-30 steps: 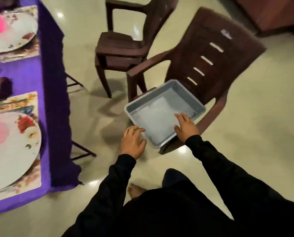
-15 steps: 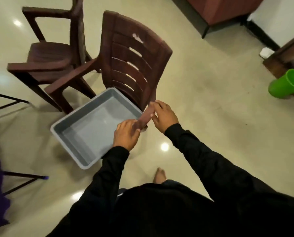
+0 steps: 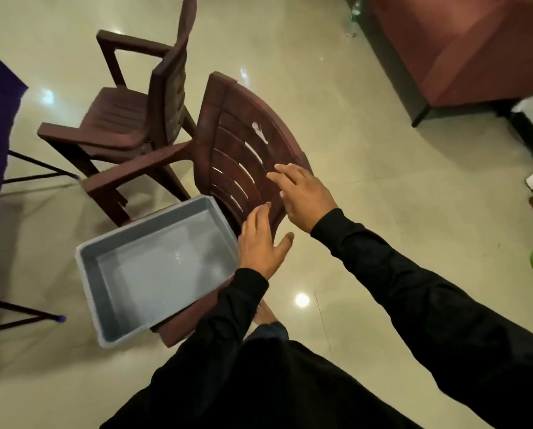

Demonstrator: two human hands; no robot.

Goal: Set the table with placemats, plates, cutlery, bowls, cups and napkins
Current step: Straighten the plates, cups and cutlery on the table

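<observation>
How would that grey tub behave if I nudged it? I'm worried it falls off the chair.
The grey tub looks empty and thin-walled, so probably light and easily shifted. One corner overhangs the chair seat's front edge, so a push that way could tip it off. Its smooth plastic likely slides readily.

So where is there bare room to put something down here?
Inside the grey tub, which holds nothing. Also the far chair's seat, and the floor between the near chair and the sofa. It is crowded where both chairs meet.
</observation>
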